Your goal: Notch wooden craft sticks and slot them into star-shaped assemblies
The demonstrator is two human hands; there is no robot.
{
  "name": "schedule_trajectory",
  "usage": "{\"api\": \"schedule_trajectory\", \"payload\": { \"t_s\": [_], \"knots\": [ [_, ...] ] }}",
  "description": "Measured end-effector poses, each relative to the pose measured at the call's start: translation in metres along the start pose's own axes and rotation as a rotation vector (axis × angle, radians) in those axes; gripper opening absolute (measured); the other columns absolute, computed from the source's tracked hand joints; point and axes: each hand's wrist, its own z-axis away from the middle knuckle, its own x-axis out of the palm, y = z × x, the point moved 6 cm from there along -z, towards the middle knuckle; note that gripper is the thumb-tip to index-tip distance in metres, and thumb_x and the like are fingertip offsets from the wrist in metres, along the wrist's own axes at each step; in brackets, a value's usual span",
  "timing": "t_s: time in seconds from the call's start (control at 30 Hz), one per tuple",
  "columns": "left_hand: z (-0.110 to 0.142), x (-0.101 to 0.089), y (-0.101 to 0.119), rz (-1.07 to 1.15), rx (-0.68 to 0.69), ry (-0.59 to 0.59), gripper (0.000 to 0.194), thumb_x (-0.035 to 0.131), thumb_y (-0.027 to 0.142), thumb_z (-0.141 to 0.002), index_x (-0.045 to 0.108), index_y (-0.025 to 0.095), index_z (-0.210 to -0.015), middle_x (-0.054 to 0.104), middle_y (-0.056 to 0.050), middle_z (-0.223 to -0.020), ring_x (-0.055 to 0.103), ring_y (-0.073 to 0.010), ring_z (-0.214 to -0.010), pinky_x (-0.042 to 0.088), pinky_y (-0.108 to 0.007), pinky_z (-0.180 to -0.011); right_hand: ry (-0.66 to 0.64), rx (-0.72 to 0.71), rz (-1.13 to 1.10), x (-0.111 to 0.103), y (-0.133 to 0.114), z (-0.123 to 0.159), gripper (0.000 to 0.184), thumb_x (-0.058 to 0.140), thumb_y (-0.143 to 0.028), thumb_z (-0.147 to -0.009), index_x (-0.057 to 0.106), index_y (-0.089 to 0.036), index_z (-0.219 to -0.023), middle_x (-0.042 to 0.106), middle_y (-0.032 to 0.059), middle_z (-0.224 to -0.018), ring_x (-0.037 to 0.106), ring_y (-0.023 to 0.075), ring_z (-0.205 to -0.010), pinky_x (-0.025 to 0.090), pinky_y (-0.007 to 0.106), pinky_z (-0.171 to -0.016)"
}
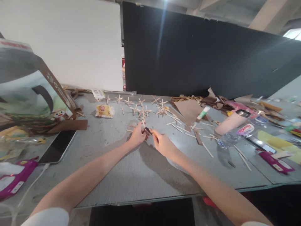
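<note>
My left hand (137, 135) and my right hand (163, 143) meet over the middle of the grey table (131, 179). Both are closed in a pinch around a small dark piece (148, 130) held between their fingertips; a pale wooden stick (143, 123) rises from the left fingers. Just beyond them lie several crosses made of wooden sticks (141, 110) and loose sticks (178, 128) scattered to the right.
A printed cardboard box (30, 94) and a dark phone (57, 146) sit at the left. A small yellow packet (105, 110) lies behind. At the right are brown paper (189, 110), a glue stick (203, 112), a pink cup on its side (229, 122) and a plastic bottle (237, 133). A black panel (207, 53) stands behind.
</note>
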Motion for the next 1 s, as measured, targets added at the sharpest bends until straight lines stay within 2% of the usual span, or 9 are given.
{"api": "schedule_trajectory", "payload": {
  "t_s": [0.1,0.23,0.33,0.43,0.53,0.63,0.77,0.9,1.0],
  "knots": [
    [0.0,0.0,0.0,0.012,0.012,0.006,0.04,0.063,0.014,-0.084,0.05,0.019,-0.122,0.068,0.005,-0.063,0.065,-0.0147,-0.049,0.046,-0.022,-0.048,-0.017,-0.006,0.014,0.001,-0.002,0.0,0.038,0.04,-0.02,-0.104,0.065,-0.017,-0.132,0.074,0.0073,-0.079,0.058,0.0177,-0.053,0.035,0.026,-0.058],
    [0.001,0.001,0.0,0.04,0.044,-0.016,0.037,0.063,0.016,-0.084,0.046,0.02,-0.116,0.067,0.006,-0.063,0.063,-0.0122,-0.048,0.047,-0.022,-0.05,-0.125,0.008,0.042,-0.024,-0.01,-0.027,0.029,0.045,-0.016,-0.099,0.071,-0.02,-0.111,0.061,-0.0012,-0.063,0.047,0.0141,-0.047,0.03,0.025,-0.056],
    [0.0,-0.001,-0.001,0.069,0.048,-0.016,0.036,0.063,0.017,-0.083,0.043,0.022,-0.112,0.067,0.007,-0.063,0.063,-0.0115,-0.047,0.047,-0.022,-0.05,-0.201,-0.016,0.046,-0.032,-0.014,-0.044,0.023,0.049,-0.013,-0.095,0.071,-0.02,-0.099,0.056,-0.0036,-0.058,0.042,0.0134,-0.048,0.027,0.025,-0.055],
    [-0.002,-0.005,-0.001,0.089,0.034,0.018,0.036,0.063,0.017,-0.082,0.042,0.022,-0.11,0.067,0.007,-0.062,0.064,-0.0125,-0.047,0.046,-0.022,-0.05,-0.161,-0.015,0.0,-0.024,-0.012,-0.042,0.024,0.048,-0.016,-0.097,0.07,-0.019,-0.105,0.058,-0.0033,-0.061,0.043,0.0137,-0.049,0.027,0.025,-0.055],
    [-0.002,-0.006,-0.002,0.081,0.023,0.029,0.038,0.065,0.017,-0.081,0.044,0.022,-0.112,0.069,0.006,-0.062,0.065,-0.014,-0.048,0.047,-0.022,-0.049,-0.061,0.016,-0.07,-0.008,-0.005,-0.023,0.03,0.041,-0.018,-0.101,0.067,-0.018,-0.116,0.058,-0.0023,-0.064,0.044,0.0146,-0.05,0.03,0.025,-0.057],
    [-0.003,-0.005,-0.004,0.059,0.005,0.028,0.041,0.065,0.015,-0.079,0.047,0.021,-0.115,0.069,0.006,-0.062,0.066,-0.0156,-0.049,0.046,-0.022,-0.048,-0.03,0.042,-0.099,0.0,-0.002,-0.008,0.032,0.04,-0.021,-0.103,0.065,-0.017,-0.122,0.055,-0.0034,-0.061,0.041,0.0147,-0.046,0.031,0.025,-0.057],
    [-0.002,-0.004,-0.005,0.063,0.016,0.004,0.042,0.066,0.016,-0.08,0.047,0.021,-0.116,0.067,0.007,-0.061,0.066,-0.0151,-0.049,0.046,-0.023,-0.05,-0.108,0.044,-0.055,-0.012,-0.006,-0.019,0.029,0.042,-0.018,-0.101,0.066,-0.019,-0.116,0.052,-0.0051,-0.058,0.039,0.0135,-0.044,0.028,0.025,-0.055],
    [-0.002,-0.006,-0.005,0.071,0.033,0.002,0.039,0.067,0.018,-0.08,0.045,0.022,-0.111,0.067,0.007,-0.061,0.065,-0.0146,-0.048,0.047,-0.023,-0.051,-0.2,0.013,0.011,-0.027,-0.011,-0.042,0.021,0.048,-0.014,-0.096,0.067,-0.02,-0.1,0.053,-0.0048,-0.058,0.042,0.0137,-0.048,0.027,0.025,-0.055],
    [-0.003,-0.008,-0.005,0.081,0.028,0.029,0.039,0.066,0.017,-0.081,0.044,0.021,-0.113,0.068,0.006,-0.061,0.065,-0.0149,-0.048,0.047,-0.024,-0.052,-0.182,-0.02,-0.013,-0.021,-0.012,-0.04,0.022,0.046,-0.015,-0.097,0.067,-0.02,-0.102,0.055,-0.0035,-0.061,0.045,0.0142,-0.051,0.027,0.025,-0.055]
  ]
}}
